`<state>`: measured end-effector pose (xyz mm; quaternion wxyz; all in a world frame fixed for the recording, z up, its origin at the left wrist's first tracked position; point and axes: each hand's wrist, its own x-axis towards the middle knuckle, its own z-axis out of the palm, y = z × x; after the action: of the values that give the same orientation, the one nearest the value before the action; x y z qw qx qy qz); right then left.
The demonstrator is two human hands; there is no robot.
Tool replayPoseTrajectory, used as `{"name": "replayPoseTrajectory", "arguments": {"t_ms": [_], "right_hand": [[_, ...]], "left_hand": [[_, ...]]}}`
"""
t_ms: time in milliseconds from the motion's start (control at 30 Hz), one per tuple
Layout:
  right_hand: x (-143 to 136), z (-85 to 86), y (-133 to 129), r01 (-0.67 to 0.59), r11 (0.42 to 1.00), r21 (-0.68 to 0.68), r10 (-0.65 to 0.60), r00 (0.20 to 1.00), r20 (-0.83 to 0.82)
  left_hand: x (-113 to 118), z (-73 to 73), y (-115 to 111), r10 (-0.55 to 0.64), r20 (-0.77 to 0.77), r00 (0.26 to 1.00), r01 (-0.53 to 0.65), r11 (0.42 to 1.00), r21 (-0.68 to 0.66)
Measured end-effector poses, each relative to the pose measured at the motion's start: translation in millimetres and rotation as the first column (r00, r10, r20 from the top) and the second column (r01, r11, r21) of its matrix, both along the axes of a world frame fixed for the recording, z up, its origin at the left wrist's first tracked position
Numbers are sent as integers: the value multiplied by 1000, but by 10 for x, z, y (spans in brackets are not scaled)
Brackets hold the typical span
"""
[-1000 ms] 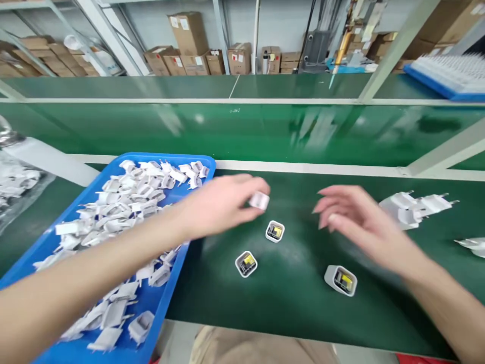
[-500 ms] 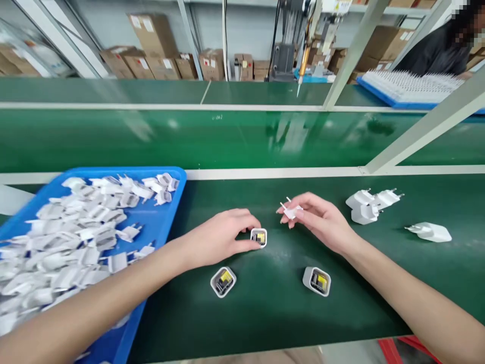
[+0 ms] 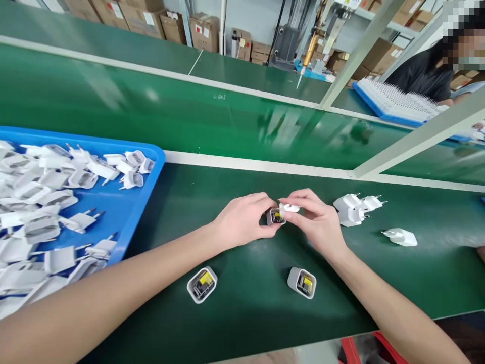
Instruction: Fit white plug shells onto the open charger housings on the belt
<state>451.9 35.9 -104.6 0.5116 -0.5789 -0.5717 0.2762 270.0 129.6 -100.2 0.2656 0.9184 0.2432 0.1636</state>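
Facing right: charger shell point(image 3: 275, 217) opening

Bright overhead light glares off the belt point(image 3: 212, 121); edges bend, slightly blurred.

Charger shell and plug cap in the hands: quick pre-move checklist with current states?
1. Left hand grips the open charger shell: ok.
2. Right hand pinches the plug cap: ok.
3. Cap sits right at the shell's open end: ok.
4. Cap squarely aligned with the opening: cannot tell, fingers hide the joint.
5. Two more open shells stand on the green mat, apart from the hands: ok.
6. Finished chargers lie to the right, apart from the right hand: ok.
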Motion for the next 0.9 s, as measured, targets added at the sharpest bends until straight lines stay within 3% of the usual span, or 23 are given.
{"name": "replayPoseTrajectory", "arguments": {"t_ms": [300, 600, 900], "right_hand": [[-43, 8, -1, 8, 1000, -4, -6, 944, 329], [-36, 55, 18, -80, 995, 60, 43, 884, 465], [-32, 90, 36, -103, 995, 2, 89, 868, 489]], "left_hand": [[2, -76, 5, 19, 34, 999, -17, 998, -57], [-1, -82, 2, 36, 31, 999, -32, 992, -122], [-3, -79, 20, 14, 26, 1000, -11, 990, -139]]}}
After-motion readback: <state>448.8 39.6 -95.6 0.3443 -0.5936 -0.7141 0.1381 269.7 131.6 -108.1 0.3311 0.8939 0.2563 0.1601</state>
